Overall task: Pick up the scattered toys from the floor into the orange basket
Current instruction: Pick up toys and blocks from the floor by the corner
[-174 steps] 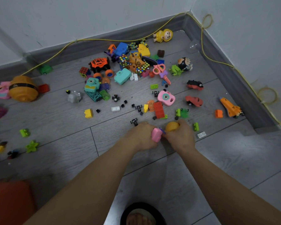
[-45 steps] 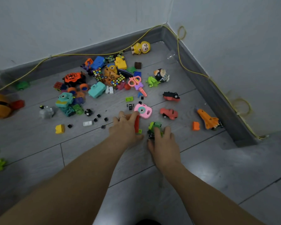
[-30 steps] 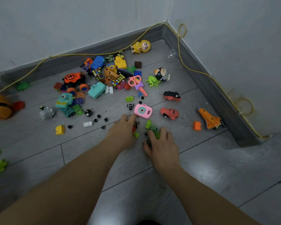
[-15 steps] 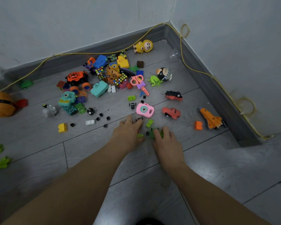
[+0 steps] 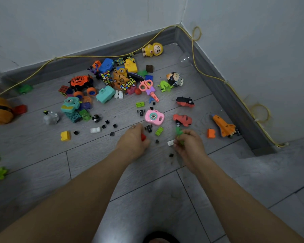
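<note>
the grey plank floor (image 5: 42, 172) lies bare on the near side of the pink plastic toy camera (image 5: 154, 116), and dark skirting (image 5: 218, 88) closes the corner beyond it. just nearer than the camera, the left hand (image 5: 132, 143) curls round a small red plastic block (image 5: 143, 137). right of that, the right hand (image 5: 189, 143) pinches small green plastic pieces (image 5: 179, 132), a white brick (image 5: 171, 142) touching its fingers.
</note>
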